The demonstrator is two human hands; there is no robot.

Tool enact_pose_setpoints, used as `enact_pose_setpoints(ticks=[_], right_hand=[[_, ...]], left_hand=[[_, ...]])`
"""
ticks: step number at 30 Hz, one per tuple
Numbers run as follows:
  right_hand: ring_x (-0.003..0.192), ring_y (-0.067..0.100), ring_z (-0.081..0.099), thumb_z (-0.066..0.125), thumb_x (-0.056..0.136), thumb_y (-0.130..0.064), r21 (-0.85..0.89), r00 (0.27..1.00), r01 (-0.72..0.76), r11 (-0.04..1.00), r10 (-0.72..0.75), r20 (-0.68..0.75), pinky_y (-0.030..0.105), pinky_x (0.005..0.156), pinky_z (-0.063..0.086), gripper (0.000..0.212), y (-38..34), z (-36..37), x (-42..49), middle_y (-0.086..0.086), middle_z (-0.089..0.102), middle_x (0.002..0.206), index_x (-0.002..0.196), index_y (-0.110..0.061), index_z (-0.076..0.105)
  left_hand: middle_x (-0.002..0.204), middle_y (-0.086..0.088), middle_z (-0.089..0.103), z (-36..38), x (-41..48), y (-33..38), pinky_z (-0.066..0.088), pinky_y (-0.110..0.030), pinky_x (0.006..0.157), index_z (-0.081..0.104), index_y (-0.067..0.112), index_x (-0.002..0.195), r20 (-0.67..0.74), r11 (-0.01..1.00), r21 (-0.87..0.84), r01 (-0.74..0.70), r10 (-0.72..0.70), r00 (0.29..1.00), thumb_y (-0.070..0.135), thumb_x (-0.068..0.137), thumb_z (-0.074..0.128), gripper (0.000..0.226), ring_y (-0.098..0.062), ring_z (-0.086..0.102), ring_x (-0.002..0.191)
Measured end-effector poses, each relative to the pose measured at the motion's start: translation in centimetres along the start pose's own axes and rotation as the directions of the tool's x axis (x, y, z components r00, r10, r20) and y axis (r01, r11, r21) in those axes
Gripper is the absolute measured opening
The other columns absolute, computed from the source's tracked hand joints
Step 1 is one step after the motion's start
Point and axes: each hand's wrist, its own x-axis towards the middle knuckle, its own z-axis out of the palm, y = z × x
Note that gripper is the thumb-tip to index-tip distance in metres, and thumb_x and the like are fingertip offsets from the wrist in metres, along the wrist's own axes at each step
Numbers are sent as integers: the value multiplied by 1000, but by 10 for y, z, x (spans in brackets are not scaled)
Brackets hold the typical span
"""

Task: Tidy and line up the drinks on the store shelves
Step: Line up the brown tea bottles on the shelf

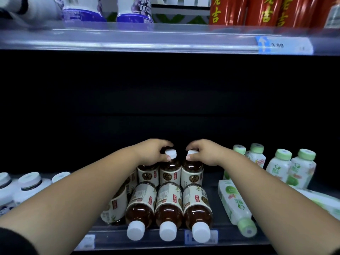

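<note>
Drinks (169, 208) sit on two shelves in front of me. The top shelf (128, 39) is the biggest thing I see, and it runs all the way across. On it stand red cans (257, 11) at the right and white bottles with purple bottoms (83, 13) at the left.

The bottom shelf (110, 236) holds the rest. White jars (27, 186) stand at its left end. Green and white bottles (277, 168) stand at its right end, and one green bottle (233, 205) lies on its side near the front.

In the middle are the brown tea bottles. Three lying bottles (140, 208) rest side by side at the front, with their white caps toward me. Three more stand in a row just behind them.

My left hand (152, 153) holds the middle standing bottle (170, 174). Its fingers curl over the white cap and the thumb presses the front. My right hand (204, 153) holds the right standing bottle (192, 174) by its cap in the same way. The two hands are near each other but apart.

A small blue price tag (283, 46) sits on the front edge of the top shelf.
</note>
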Motion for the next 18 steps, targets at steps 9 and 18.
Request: enact_pose_setpoints(ticks=[9,18], right_hand=[[116,7,53,74,86,-42,69,956,142,987,-118,-269,29,97,47,46,-65,22,-45,-12,54,129,129,-31,62],[109,-6,54,75,86,-35,377,863,188,907,30,-505,20,93,45,31,-144,134,-121,-25,57,117,115,-38,65]], left_hand=[[125,11,62,-27,-58,-46,46,-30,102,62,38,122,-120,979,-205,0,-25,992,41,85,74,39,-7,58,117],[118,13,65,-13,-137,-88,48,-26,97,66,31,116,-273,920,-387,-69,-42,961,33,80,80,38,-2,59,111]])
